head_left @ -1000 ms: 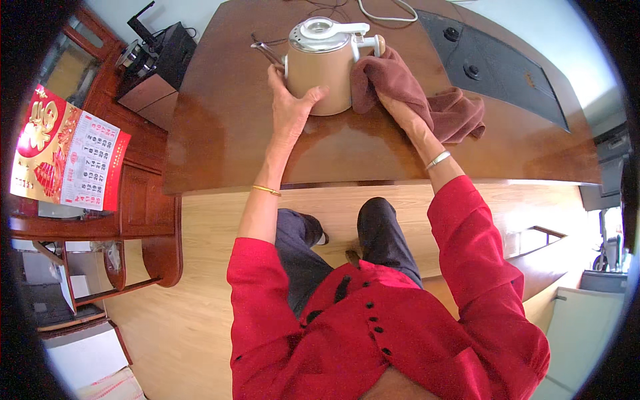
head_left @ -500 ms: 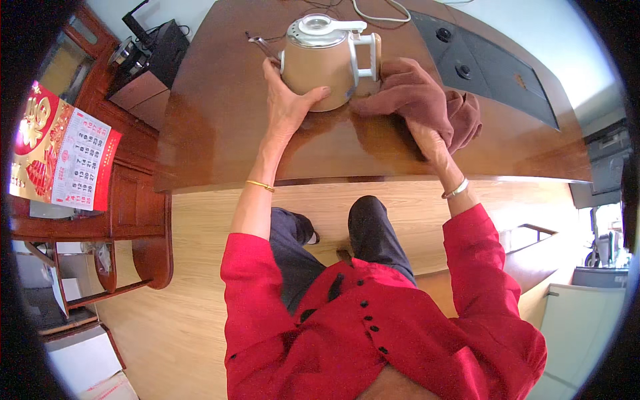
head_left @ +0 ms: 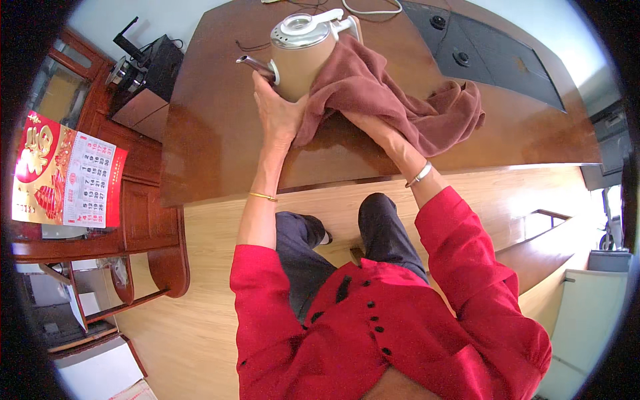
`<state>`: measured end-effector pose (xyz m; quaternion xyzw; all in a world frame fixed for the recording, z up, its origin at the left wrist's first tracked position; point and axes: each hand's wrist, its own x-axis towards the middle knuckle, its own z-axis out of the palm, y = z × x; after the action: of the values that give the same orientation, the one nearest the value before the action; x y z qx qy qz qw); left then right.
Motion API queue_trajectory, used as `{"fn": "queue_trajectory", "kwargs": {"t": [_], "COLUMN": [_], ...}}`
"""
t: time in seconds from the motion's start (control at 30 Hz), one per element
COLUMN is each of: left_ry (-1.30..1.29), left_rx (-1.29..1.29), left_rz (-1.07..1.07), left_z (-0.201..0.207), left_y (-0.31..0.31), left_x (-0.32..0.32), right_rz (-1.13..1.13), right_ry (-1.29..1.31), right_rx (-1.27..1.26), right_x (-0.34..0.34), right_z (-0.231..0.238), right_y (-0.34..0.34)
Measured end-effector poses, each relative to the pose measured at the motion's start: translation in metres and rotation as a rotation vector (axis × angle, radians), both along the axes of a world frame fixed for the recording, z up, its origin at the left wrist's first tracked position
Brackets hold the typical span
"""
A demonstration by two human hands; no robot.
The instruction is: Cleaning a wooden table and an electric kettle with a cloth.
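A tan kettle [head_left: 293, 72] with a silver-and-white lid, a metal spout and a white handle stands on the brown table [head_left: 220, 133]. My left hand [head_left: 277, 113] grips its lower left side, just below the spout, thumb toward the front. Against the kettle's right front lies a reddish-brown cloth [head_left: 360, 77], draped over my right hand [head_left: 375, 130]. That hand presses the cloth to the body; its fingers are hidden beneath the fabric. The cloth's loose end trails over the tabletop to the right, and part of the handle is covered.
A dark panel with two black knobs [head_left: 461, 59] is set into the table's right side. Behind the kettle lies a white cord [head_left: 373, 12]. To the left are a wall calendar [head_left: 93, 173], a wooden cabinet [head_left: 150, 217] and a black appliance [head_left: 157, 70].
My right hand has moved left with the cloth, from beside the handle onto the kettle's front. The kettle has turned slightly, its spout now pointing more to the left front.
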<state>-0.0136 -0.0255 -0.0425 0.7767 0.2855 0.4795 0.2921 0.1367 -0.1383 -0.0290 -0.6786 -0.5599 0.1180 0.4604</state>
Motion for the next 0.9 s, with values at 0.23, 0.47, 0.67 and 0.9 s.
{"fn": "queue_trajectory", "kwargs": {"t": [0.23,0.47,0.67,0.9], "left_ry": [0.042,-0.123,-0.151,-0.143], "left_rx": [-0.095,-0.305,-0.218,-0.098], "left_rz": [-0.064,-0.216,-0.253,-0.315], "left_z": [0.004,-0.004,-0.006,-0.018], "left_y": [0.000,0.012,0.017,0.017], "left_x": [0.007,-0.018,-0.022,-0.007], "right_rz": [0.403,0.285,0.255,0.206], "right_ry": [0.701,0.896,0.923,0.957], "right_rx": [0.150,0.351,0.287,0.198], "right_x": [0.072,0.023,0.006,0.017], "right_z": [-0.075,-0.081,-0.076,-0.065], "right_y": [0.008,-0.008,-0.004,0.062]}}
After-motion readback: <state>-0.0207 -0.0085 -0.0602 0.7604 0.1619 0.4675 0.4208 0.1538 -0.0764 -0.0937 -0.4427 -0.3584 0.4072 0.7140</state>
